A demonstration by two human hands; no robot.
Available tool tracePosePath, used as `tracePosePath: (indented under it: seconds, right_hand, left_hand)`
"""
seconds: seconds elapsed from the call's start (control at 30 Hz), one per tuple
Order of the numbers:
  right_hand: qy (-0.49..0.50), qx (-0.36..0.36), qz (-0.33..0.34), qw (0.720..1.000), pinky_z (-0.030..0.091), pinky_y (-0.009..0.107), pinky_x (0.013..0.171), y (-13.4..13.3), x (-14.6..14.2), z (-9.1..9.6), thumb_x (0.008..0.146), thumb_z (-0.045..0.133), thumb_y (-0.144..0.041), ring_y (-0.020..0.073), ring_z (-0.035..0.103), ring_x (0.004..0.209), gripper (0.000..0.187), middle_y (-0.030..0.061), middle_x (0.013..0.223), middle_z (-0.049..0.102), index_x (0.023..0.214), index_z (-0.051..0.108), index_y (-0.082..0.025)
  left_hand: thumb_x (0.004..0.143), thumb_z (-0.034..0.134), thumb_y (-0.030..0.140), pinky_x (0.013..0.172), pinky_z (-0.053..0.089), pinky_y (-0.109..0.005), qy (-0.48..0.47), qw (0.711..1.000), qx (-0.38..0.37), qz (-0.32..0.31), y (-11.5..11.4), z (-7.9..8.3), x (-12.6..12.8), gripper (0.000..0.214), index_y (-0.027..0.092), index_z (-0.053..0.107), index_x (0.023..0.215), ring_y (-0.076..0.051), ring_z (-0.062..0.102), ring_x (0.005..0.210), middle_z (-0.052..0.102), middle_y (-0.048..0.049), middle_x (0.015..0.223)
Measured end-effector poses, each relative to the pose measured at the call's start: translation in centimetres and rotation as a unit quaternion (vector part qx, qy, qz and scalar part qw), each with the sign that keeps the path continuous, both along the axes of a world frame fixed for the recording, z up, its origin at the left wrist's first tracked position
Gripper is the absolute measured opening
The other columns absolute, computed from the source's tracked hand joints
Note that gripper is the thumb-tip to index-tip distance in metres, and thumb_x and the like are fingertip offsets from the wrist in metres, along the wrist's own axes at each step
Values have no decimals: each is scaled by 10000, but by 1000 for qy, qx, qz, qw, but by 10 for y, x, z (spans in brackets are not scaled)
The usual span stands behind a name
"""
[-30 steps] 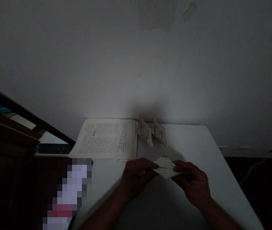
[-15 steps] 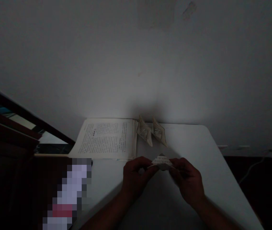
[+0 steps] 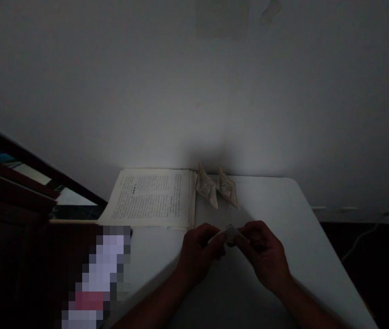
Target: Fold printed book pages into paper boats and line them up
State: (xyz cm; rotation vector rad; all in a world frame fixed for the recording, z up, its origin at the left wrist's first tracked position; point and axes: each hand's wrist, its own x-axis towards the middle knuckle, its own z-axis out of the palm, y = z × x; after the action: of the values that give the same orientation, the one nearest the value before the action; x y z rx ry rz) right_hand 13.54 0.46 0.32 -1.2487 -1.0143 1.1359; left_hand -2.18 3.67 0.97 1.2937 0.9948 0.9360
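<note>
A small piece of folded printed paper (image 3: 230, 233) is pinched between my two hands above the near part of the table. My left hand (image 3: 199, 251) grips its left side with thumb and fingers. On the other side, my right hand (image 3: 266, 253) pinches the right part. My fingers cover much of the paper, so its full shape is hidden. Just beyond my hands stand two folded paper boats, one on the left (image 3: 206, 186) and one on the right (image 3: 227, 187), side by side and made of similar printed paper.
An open book (image 3: 149, 196) with printed pages lies at the table's back left, against the wall. The white table (image 3: 270, 201) has a rounded far right corner. A pixelated patch (image 3: 102, 269) covers something at the left edge. Dark wooden furniture (image 3: 13, 192) stands further left.
My thumbs and fingers have moved inward on the folded paper, closer together. The paper's peaked, wide shape now looks narrower and more bent. The boats and book stay put.
</note>
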Motion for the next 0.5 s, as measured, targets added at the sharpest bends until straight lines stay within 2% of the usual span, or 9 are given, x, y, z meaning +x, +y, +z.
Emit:
tracePosePath:
  seconds: [0.1, 0.2, 0.37, 0.5]
  right_hand:
    - [10, -13, 59, 998, 519, 257, 608, 1, 2, -1, 791, 639, -357, 162, 667, 648, 193, 24, 706, 694, 889, 570, -205]
    - [-10, -23, 96, 995, 503, 263, 582, 2, 3, 1, 847, 553, -396, 157, 649, 590, 242, 36, 635, 685, 761, 610, -176]
    - [-32, -27, 102, 994, 498, 265, 566, 2, 5, 6, 832, 578, -385, 155, 634, 565, 243, 29, 592, 669, 744, 636, -166]
    - [-51, -11, 133, 990, 500, 265, 584, 1, 7, 4, 839, 576, -355, 150, 636, 572, 249, 32, 600, 666, 706, 651, -160]
  left_hand:
    - [821, 575, 354, 491, 411, -188, 47, 998, 41, 26, -1, 3, -1, 271, 143, 587, 652, -84, 516, 479, 570, 20, 522]
    - [815, 584, 357, 500, 415, -188, 46, 998, 39, 36, -1, 2, -3, 271, 147, 566, 644, -86, 523, 486, 577, 20, 520]
    - [820, 559, 424, 464, 399, -185, -2, 1000, -1, -13, 0, -2, -2, 303, 149, 538, 694, -82, 499, 457, 563, 24, 523]
    - [856, 491, 443, 419, 346, -167, 39, 999, 10, -27, 1, 1, -2, 358, 143, 552, 669, -67, 445, 412, 494, 42, 471]
